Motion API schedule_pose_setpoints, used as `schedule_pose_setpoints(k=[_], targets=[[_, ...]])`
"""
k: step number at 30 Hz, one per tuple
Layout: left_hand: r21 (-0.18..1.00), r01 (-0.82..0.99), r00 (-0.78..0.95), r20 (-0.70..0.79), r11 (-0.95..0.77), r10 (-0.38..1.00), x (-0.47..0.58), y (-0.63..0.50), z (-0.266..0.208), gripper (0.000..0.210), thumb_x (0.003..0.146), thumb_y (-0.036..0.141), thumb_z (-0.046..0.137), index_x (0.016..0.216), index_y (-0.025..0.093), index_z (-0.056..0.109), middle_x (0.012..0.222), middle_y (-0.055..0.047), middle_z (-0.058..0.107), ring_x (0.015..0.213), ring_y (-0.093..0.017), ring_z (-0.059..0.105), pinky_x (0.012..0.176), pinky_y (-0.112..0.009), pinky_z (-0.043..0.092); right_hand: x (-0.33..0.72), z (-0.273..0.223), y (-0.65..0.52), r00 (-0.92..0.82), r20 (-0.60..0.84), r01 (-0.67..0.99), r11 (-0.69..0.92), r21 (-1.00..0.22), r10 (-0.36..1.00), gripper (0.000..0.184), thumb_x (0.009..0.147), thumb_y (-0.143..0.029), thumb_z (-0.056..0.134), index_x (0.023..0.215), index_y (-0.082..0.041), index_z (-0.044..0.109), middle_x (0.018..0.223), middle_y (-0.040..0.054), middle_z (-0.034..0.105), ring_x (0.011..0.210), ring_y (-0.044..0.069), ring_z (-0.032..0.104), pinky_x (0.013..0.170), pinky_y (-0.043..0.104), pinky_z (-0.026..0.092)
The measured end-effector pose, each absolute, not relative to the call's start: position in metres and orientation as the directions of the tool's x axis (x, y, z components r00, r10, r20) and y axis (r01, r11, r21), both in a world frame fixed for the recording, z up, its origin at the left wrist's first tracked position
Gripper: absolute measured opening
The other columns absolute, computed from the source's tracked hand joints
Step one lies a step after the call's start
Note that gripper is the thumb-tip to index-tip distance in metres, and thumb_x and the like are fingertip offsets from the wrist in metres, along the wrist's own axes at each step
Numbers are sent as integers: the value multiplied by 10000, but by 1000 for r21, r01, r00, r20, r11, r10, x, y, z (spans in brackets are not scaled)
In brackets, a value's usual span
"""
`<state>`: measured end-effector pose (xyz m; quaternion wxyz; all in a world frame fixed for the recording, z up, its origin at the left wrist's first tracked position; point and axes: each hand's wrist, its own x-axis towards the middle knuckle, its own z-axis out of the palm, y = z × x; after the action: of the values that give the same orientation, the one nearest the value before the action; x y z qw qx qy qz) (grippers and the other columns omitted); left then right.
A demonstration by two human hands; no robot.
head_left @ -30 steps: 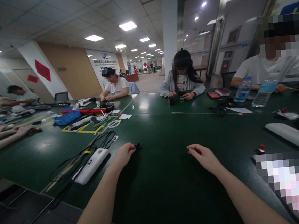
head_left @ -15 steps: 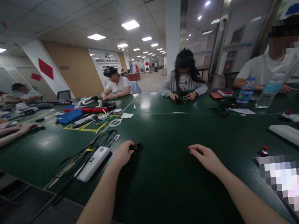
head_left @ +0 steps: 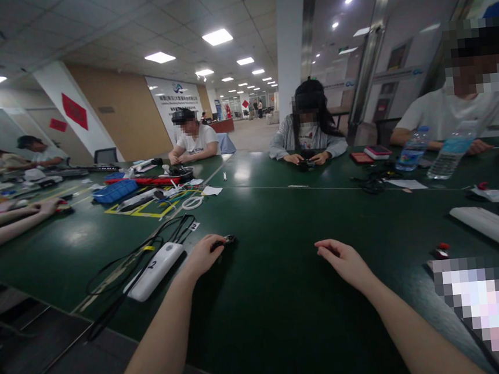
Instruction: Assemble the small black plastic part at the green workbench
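My left hand (head_left: 203,255) rests low over the green table (head_left: 277,301), fingers closed around a small black object with some metallic-looking parts (head_left: 230,239). Its kind is too small and dark to make out, and my fingers cover its near side. Well apart on the right, my right hand (head_left: 342,258) lies on its side on the tabletop. Its fingers are loosely bent, a gap shows between thumb and forefinger, and nothing is in it. Just left of my left hand is a white power bank-like box (head_left: 154,274) marked "2".
Black cables (head_left: 167,241) run beside the white box. A blue basket (head_left: 114,193) and loose wires lie farther left. Water bottles (head_left: 452,155), a long white bar (head_left: 493,228) and a blurred-out screen (head_left: 487,306) are rightward. Several people sit around the table.
The small black object has turned in my left hand, whose fingers now reach farther over it. My right hand has stayed in place. The person opposite has brought their hands closer together.
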<state>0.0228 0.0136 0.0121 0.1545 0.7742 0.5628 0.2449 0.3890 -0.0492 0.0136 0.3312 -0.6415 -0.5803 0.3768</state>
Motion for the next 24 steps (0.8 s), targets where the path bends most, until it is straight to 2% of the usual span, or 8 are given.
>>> schedule_pose_setpoints(k=[5,9,12,16,19,21,24], targets=[[519,779,275,221,-352,936,19,17,7,280,763,355,437,963,237,594,1036,-25,587,953,-170,550,866,-303,422,389,12,-48,41,-73,487,-84,-869,997,261,756,-326,491,982,-243,590,960,25,619,900,192,556,766,345,428],[566,776,207,187,-277,960,18,18,3,367,730,360,482,1074,237,511,1060,-25,588,927,-170,568,833,-295,445,391,9,-47,76,-59,419,-85,-904,995,239,729,-330,533,940,-252,613,908,20,627,868,194,561,756,352,427],[584,785,150,143,-206,978,15,19,2,396,718,365,491,1087,223,479,1062,-30,593,919,-171,580,820,-285,451,396,4,-43,138,-67,205,-95,-974,988,248,709,-338,564,931,-241,617,865,24,628,811,181,564,720,328,443],[485,875,-64,93,10,994,7,22,8,386,726,359,484,1066,177,490,1049,-82,608,936,-215,582,815,-320,443,406,-3,-38,265,-108,-196,-56,-979,958,254,697,-348,583,926,-240,604,826,22,617,736,162,570,641,290,471],[430,893,-186,88,131,979,13,21,15,438,738,342,487,1125,143,436,1086,-129,589,986,-253,560,817,-355,432,411,-5,-37,301,-134,-310,-36,-950,944,233,709,-345,571,921,-250,587,822,20,614,741,163,582,622,286,488],[442,893,-132,86,81,988,31,19,18,451,747,319,487,1157,153,397,1117,-126,574,1002,-258,551,832,-371,421,411,-5,-38,298,-135,-312,-37,-949,945,230,736,-360,535,937,-254,572,842,25,617,774,170,589,640,294,498],[531,839,84,82,-115,993,78,14,18,473,735,262,516,1177,196,361,1137,-93,566,1012,-237,546,856,-368,411,411,-3,-40,299,-121,-253,-44,-966,946,257,773,-400,464,970,-257,547,889,36,623,838,194,594,663,322,509]])
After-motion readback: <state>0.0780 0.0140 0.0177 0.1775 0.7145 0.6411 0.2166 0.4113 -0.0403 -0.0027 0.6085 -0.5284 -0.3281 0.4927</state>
